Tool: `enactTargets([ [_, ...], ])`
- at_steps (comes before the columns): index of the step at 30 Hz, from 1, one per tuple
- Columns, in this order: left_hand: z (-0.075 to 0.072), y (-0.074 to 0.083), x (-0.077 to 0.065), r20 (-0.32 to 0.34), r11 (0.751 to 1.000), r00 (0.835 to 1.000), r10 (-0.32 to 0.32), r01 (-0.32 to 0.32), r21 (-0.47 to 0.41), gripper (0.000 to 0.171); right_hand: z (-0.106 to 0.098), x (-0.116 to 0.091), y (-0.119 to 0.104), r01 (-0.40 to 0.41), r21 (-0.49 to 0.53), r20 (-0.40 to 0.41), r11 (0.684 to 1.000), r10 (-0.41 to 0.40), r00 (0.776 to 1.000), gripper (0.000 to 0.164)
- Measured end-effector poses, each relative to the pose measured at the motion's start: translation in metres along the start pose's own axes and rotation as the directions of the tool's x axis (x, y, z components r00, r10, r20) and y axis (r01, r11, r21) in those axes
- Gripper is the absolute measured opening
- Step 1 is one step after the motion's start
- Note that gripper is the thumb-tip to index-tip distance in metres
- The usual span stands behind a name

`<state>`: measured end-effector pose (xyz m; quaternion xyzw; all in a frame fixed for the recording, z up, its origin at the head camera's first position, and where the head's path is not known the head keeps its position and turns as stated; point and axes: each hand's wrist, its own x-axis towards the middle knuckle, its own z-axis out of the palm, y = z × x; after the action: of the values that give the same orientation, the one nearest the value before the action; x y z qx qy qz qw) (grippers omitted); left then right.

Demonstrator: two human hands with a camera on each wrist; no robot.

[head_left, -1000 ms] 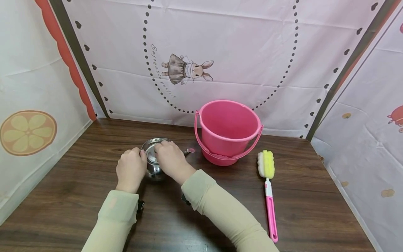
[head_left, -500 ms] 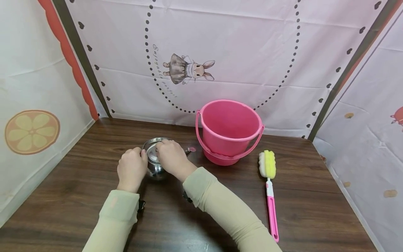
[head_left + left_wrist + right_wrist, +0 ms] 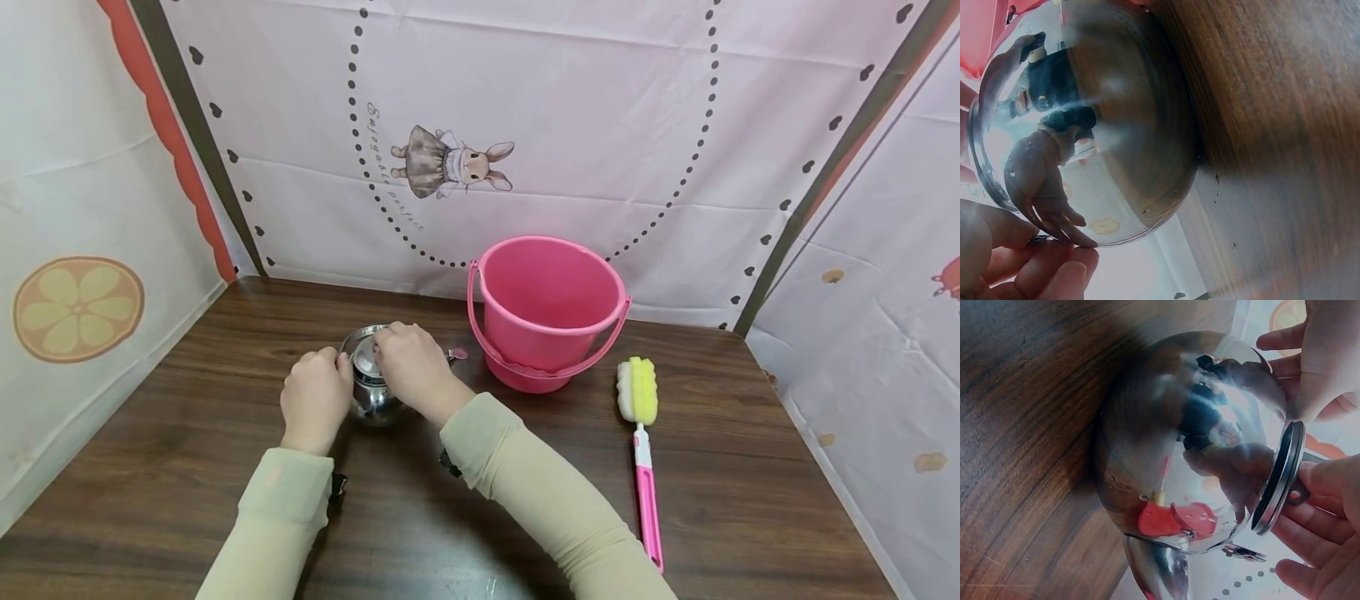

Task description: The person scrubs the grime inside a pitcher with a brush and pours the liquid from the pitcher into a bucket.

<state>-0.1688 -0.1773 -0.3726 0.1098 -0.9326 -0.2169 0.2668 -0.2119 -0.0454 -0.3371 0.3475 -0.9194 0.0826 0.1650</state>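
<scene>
A shiny round metal teapot point(image 3: 377, 407) stands upright on the table, its spout point(image 3: 457, 354) pointing right. My left hand point(image 3: 318, 396) is at its left side; in the left wrist view the thumb and fingers pinch a small metal part at the pot's shoulder, where the handle joins. My right hand point(image 3: 416, 371) holds the lid point(image 3: 1282, 481) by its small loop knob point(image 3: 1299, 492). Seen from the right wrist, the lid sits tilted at the mouth, with its dark underside showing. The back of the right hand hides part of the lid in the head view.
Behind and to the right of the teapot stands a pink bucket point(image 3: 540, 350), its handle hanging down in front. Further right lies a sponge brush point(image 3: 637, 392) with a pink handle. Printed cloth walls point(image 3: 600, 100) enclose the wooden table point(image 3: 720, 467) at the back and both sides.
The right hand has risen slightly with the lid, which shows a little higher over the teapot. The left hand keeps its hold at the pot's side. The head view shifts slightly.
</scene>
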Motion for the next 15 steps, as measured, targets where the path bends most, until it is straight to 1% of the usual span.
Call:
enactTargets([
  [4,0.0009,0.0009,0.0009,-0.010,1.000,1.000,0.010,-0.010,0.007,0.026,-0.0033,-0.0013,0.0013,-0.012,0.026,0.001,1.000,0.012,1.000,0.022],
  [9,0.0017,0.0011,0.0009,-0.017,1.000,1.000,0.015,-0.015,0.010,0.025,-0.0061,-0.0038,0.0018,-0.016,0.033,-0.002,0.999,0.016,1.000,0.024],
  [15,0.0018,0.0003,0.0002,-0.029,1.000,0.999,0.023,-0.023,0.015,0.025,-0.0086,-0.0071,0.0026,-0.018,0.047,-0.025,0.999,0.020,1.000,0.025],
])
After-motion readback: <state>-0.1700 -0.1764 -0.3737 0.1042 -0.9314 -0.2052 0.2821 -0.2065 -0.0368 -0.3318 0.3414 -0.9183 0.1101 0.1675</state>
